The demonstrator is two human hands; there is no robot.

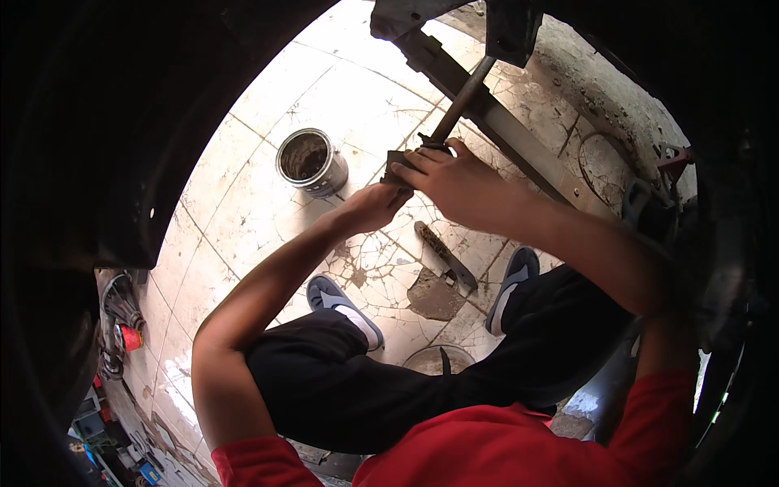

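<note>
Right hand (454, 180) partly closed over a dark block-like part (395, 165) — fingers spread and bent across its top and near side, thumb not clearly visible. Left hand (377, 206) curled nearly closed at the block's lower edge, touching it; what sits between those fingertips is hidden, can't tell how firm the hold is. Block is at the near, lower end of a bare metal shaft (464, 99), upper middle of view, raised above the floor. Shaft slants up and right to a dark bracket (513, 34); long flat beam (519, 146) passes behind it, running diagonally down to the right.

Left of the hands, well apart: open metal can (334, 177) upright on cracked pale tiles (243, 191), dirty inside. Below the hands — brush (445, 256) lying on the floor, between and ahead of two grey slippers (328, 294). Black trousers (357, 394), red shirt (466, 450) nearest the camera. Far left, small red object (130, 338) beside dark parts.
</note>
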